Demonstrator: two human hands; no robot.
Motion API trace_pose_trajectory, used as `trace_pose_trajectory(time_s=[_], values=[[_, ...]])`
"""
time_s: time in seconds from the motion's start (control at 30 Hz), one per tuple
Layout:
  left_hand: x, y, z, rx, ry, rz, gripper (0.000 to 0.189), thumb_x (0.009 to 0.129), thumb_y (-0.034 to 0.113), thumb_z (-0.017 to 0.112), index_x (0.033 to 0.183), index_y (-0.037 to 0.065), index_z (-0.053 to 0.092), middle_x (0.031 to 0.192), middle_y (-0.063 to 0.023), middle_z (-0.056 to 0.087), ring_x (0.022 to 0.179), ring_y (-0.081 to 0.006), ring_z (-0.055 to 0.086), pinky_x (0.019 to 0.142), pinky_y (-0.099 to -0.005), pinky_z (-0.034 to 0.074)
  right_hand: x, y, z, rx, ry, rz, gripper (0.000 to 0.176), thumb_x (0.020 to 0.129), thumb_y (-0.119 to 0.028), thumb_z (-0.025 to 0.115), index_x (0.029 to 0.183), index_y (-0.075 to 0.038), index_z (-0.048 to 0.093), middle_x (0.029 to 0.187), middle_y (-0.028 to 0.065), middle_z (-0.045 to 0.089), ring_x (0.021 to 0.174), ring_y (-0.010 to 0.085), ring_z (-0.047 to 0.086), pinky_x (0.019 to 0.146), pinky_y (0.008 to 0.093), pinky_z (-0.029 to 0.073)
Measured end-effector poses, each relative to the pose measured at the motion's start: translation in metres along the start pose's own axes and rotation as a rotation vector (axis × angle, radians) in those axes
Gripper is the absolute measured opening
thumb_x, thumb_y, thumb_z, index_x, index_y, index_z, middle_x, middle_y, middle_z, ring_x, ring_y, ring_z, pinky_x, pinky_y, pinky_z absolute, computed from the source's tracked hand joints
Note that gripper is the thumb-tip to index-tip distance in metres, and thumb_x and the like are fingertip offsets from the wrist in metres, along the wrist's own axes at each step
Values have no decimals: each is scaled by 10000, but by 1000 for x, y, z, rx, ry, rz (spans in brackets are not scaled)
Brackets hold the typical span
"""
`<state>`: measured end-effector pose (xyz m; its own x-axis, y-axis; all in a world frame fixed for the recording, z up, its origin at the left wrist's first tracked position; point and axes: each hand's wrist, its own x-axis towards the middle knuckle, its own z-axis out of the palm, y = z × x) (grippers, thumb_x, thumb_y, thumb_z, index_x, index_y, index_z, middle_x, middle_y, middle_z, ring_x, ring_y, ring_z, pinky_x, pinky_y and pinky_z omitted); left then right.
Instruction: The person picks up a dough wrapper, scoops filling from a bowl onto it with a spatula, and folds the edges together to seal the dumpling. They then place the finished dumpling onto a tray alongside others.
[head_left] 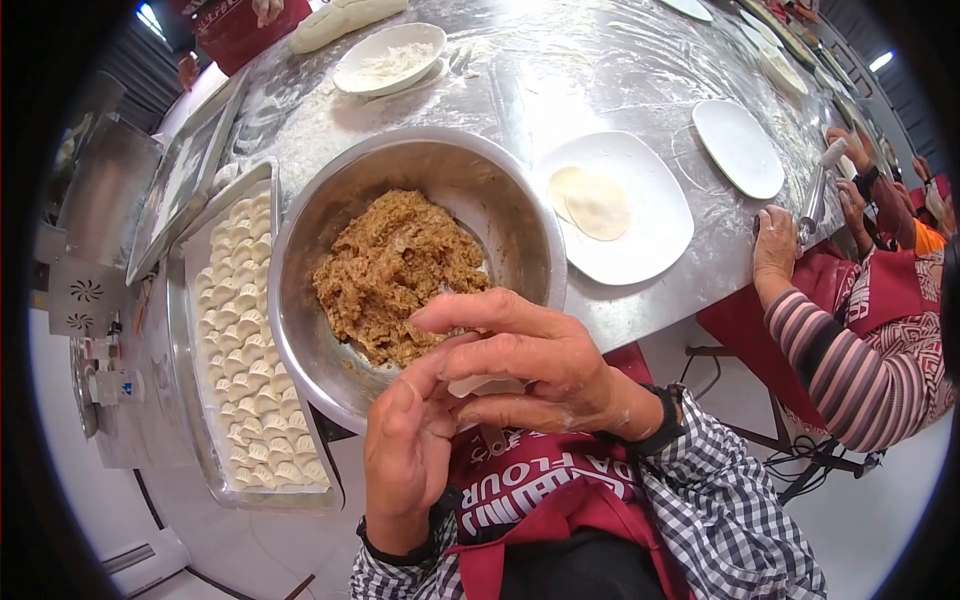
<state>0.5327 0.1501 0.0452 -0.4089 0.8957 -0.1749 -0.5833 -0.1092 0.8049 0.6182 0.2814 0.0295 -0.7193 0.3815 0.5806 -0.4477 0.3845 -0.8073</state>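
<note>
- Silvery metal table (470, 105), flour-streaked, its far end dark and cut off by the lens edge
- Dark red cloth apron (570, 490), white letters reading "DA FLOUR", others lost in folds
- Round steel bowl (512, 225) with brown minced filling (390, 265), near rim covered
- Left hand (400, 455) and right hand (550, 375), fingers closed together on the dough
- Small pale dough piece (485, 386), between the hands at the bowl's near side, mostly hidden

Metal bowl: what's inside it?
A coarse brown mixture, with bare wall of the bowl beside it. The left hand and right hand hide part of the near side; what lies there cannot be seen.
</note>
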Motion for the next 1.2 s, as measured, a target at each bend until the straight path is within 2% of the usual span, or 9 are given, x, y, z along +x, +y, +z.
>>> trace_pose_trajectory(time_s=[0.37,0.43,0.47,0.53,0.67,0.87,0.93,1.03,1.2], values=[[-2,1,2,72,-1,0,585,929,378,263,1267,-92,348,1239,-201,459,1117,-287,484,946,-407,379,3,7,-5,-84,-56,-152,157,642,-70,679,756,-52,574,1078,125,568,933,262,568,781,343,429],[-2,3,2,56,-52,1,574,931,370,266,1251,-97,363,1243,-205,450,1130,-292,470,945,-406,378,1,11,-5,-62,-34,-188,184,641,-60,683,807,-58,604,1101,128,556,954,266,563,795,349,434],[-2,3,3,56,-52,1,574,931,370,266,1251,-97,363,1243,-205,450,1130,-292,470,945,-406,378,1,8,-4,-62,-34,-188,184,641,-60,683,807,-58,604,1101,128,556,954,266,563,795,349,434],[-3,5,4,104,-14,23,582,924,355,319,1244,-131,337,1233,-243,432,1132,-304,469,937,-392,397,0,0,-4,-13,-17,-26,253,637,-66,696,882,-75,633,1133,133,537,977,274,554,816,356,435],[-3,7,4,149,-61,36,583,921,359,317,1239,-129,345,1219,-245,439,1125,-297,473,934,-383,399,-4,2,-2,45,-13,-6,326,629,-79,712,947,-92,642,1160,138,520,988,282,548,834,357,431],[-4,5,3,114,-60,6,583,919,360,325,1238,-128,351,1231,-240,432,1124,-289,475,938,-380,394,0,3,-4,29,-31,-60,213,630,-81,718,823,-64,630,1081,127,560,973,268,555,806,351,435],[-5,0,0,89,-46,37,546,942,344,255,1230,-104,375,1230,-210,455,1110,-297,485,933,-418,394,0,4,-2,23,-16,-92,175,636,-88,718,770,-52,611,1013,113,580,951,260,560,792,354,437],[-1,2,7,54,-16,18,552,941,354,262,1228,-103,378,1233,-208,454,1106,-296,489,929,-420,399,1,9,-4,-27,-37,-176,173,647,-107,713,776,-53,612,986,104,584,936,258,562,790,360,437],[-2,0,0,26,-50,14,552,940,354,272,1236,-103,365,1236,-203,454,1112,-289,485,931,-415,402,1,1,-2,-30,-18,-93,170,657,-118,706,793,-55,625,977,101,587,920,256,566,786,358,439]])
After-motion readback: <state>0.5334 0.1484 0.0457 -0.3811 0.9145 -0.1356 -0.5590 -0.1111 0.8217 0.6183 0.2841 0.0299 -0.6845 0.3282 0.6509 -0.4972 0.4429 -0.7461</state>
